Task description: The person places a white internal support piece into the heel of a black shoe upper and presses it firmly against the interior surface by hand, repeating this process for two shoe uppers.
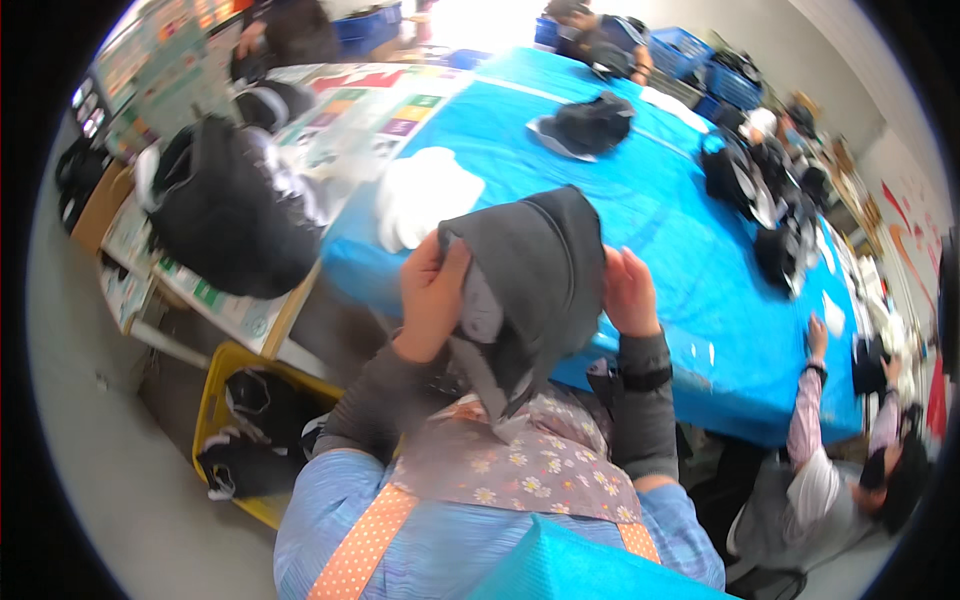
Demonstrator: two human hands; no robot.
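A dark grey cloth hat [540, 250] hangs in front of my chest, tilted, with a seam along its crown and pale lining showing at its open lower side. My left hand [433, 297] pinches the hat's left edge between thumb and fingers. At the opposite edge, my right hand [630, 292] has its fingers closed on the cloth, some of them hidden behind it. White cloth pieces [425, 195] lie on the blue-covered table [480, 135], just beyond my left hand.
A big stack of dark hats [235, 215] sits on the left table. Below it stands a yellow crate [212, 400] holding dark pieces. Another dark hat [590, 125] and a pile of hats [765, 190] lie farther off. A co-worker [830, 490] sits at right; others are at the back.
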